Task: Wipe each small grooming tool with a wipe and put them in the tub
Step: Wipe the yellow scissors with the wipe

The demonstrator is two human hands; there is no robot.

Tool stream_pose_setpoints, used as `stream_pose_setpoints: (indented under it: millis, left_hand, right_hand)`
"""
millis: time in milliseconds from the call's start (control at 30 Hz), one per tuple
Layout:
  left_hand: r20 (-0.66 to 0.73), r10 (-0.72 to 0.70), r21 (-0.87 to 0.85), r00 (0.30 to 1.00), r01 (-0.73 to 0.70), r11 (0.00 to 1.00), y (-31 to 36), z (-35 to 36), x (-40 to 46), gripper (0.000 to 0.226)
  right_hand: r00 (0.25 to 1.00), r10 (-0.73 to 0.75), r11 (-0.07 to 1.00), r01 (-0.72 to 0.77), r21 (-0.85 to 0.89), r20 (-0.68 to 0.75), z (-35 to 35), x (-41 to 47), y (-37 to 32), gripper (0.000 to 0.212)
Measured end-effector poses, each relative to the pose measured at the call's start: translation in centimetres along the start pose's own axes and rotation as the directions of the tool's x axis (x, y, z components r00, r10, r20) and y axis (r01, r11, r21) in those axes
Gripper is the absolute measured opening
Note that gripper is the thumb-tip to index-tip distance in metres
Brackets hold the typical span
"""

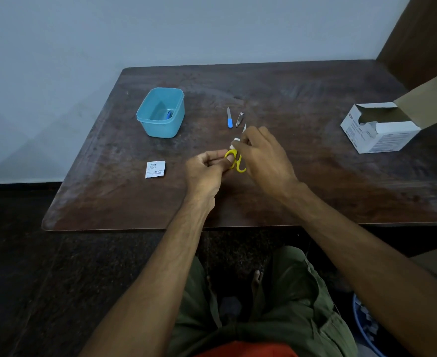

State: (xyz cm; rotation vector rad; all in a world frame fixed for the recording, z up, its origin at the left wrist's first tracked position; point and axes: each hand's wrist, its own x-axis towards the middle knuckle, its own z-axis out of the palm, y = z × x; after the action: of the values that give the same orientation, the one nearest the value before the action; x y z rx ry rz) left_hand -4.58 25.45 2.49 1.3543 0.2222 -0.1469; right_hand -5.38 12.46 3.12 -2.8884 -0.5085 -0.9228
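Scissors [235, 161] with yellow loop handles are held just above the table [315, 189], near its middle. The left hand [209, 168] pinches a handle loop, thumb curled over it; the right hand [261, 155] has its fingers curled round a small white wipe [235, 143] folded against the blades, whose tip pokes out beyond the knuckles. They look light, stiff and sharp at the point, so the handles seem the safe place to hold. Two more tools lie just beyond: one blue-handled file [229, 118] and one metal nail clipper [239, 119]. One blue tub [160, 112] stands to the left with one blue tool [169, 114] inside. One torn wipe sachet [155, 169] lies nearer; one open box [382, 130] sits far right
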Motion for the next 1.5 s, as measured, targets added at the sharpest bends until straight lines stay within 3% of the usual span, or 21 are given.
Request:
stream_pose_setpoints:
  millis: [133, 333, 500, 667, 867, 1100, 1267, 1400, 1500]
  left_hand:
    - [0.033, -0.026, -0.035, 0.999, 0.027, 0.999, 0.3, 0.0, -0.3, 0.008]
    - [0.037, -0.037, -0.047, 0.999, 0.039, 0.998, 0.5, 0.0, -0.2, 0.012]
    - [0.050, -0.049, -0.040, 0.998, 0.051, 0.998, 0.6, 0.2, -0.5, 0.009]
    - [0.063, -0.018, -0.033, 0.998, 0.020, 0.999, 0.8, 0.0, -0.2, 0.014]
    - [0.096, -0.042, -0.040, 0.994, 0.046, 0.998, 0.8, 0.4, -0.5, 0.012]
    - [0.077, -0.070, -0.055, 0.995, 0.075, 0.996, 0.8, 0.0, -0.2, 0.013]
    - [0.092, -0.078, -0.071, 0.993, 0.085, 0.994, 1.1, 0.3, -0.4, 0.009]
    - [0.081, -0.069, -0.056, 0.994, 0.074, 0.996, 1.1, -0.1, -0.2, 0.015]
    - [0.096, -0.076, -0.038, 0.992, 0.080, 0.996, 1.1, 0.0, -0.3, 0.010]
  right_hand:
    - [1.000, 0.018, 0.999, -0.018, -0.027, -0.016, 0.2, 0.9, 2.1, 0.026]
    - [0.998, -0.060, 0.998, 0.060, 0.008, -0.019, 0.8, -0.7, 1.7, 0.021]
    - [0.992, 0.111, 0.990, -0.105, 0.095, -0.061, 0.7, 0.7, 2.7, 0.024]
    - [0.998, 0.006, 0.992, 0.002, 0.129, -0.068, 0.9, -0.5, 1.6, 0.028]
    - [0.993, 0.093, 0.985, -0.080, 0.154, -0.076, 0.6, 0.1, 2.4, 0.022]
    - [0.998, -0.050, 0.988, 0.054, 0.145, -0.026, 0.6, -0.6, 2.6, 0.034]
    - [0.998, 0.013, 0.992, -0.004, 0.124, -0.066, 0.5, -0.2, 3.0, 0.033]
    - [0.994, -0.091, 0.983, 0.100, 0.152, -0.066, 0.5, -0.6, 2.8, 0.032]
    - [0.995, -0.080, 0.990, 0.086, 0.114, -0.055, 0.4, -0.2, 3.4, 0.028]
